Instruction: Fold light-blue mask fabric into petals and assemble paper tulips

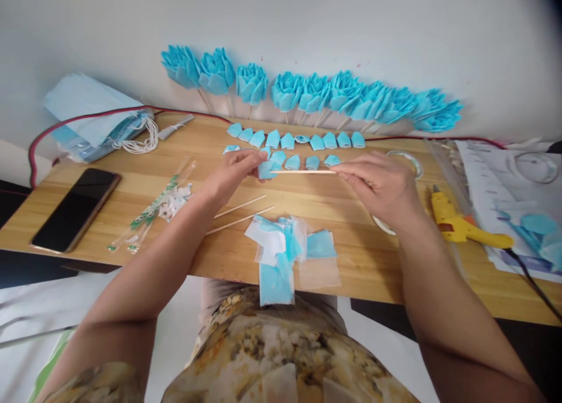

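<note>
My left hand (235,171) is pinched on a small folded blue petal (267,169) at the left tip of a thin wooden stick (302,171). My right hand (380,183) is closed on the stick's right end and holds it level above the wooden table (144,174). Just behind the stick lie two rows of folded blue petals (292,140). Several finished blue paper roses on sticks (307,92) lean against the white wall.
Two spare sticks (241,212) and a pile of blue and white fabric scraps (287,253) lie near the front edge. A phone (76,208), wrappers (151,212) and a stack of face masks (94,119) sit left. A yellow glue gun (456,222) lies right.
</note>
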`<move>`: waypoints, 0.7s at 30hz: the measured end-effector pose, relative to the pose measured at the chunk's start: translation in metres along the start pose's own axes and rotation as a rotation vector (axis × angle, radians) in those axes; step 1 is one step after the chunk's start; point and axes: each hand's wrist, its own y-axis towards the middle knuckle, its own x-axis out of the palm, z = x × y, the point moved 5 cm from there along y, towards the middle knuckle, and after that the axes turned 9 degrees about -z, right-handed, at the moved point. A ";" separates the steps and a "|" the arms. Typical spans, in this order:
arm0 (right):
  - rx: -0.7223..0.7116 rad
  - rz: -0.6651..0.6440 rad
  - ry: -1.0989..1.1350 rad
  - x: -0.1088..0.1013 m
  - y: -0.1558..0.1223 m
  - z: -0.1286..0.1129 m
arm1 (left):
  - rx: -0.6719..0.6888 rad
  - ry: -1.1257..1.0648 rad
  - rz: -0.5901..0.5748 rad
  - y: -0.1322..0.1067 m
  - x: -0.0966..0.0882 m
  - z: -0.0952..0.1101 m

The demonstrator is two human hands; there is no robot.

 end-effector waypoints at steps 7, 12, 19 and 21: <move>-0.013 -0.013 -0.059 -0.004 0.002 -0.002 | -0.041 0.154 -0.081 -0.001 0.000 0.002; -0.028 -0.007 -0.098 -0.008 0.002 -0.007 | -0.051 0.236 -0.102 -0.003 0.006 0.017; -0.041 0.010 -0.084 -0.010 0.001 -0.005 | -0.150 0.356 -0.138 -0.004 0.015 0.032; -0.054 0.011 -0.083 -0.009 0.000 -0.004 | -0.162 0.363 -0.156 -0.004 0.015 0.033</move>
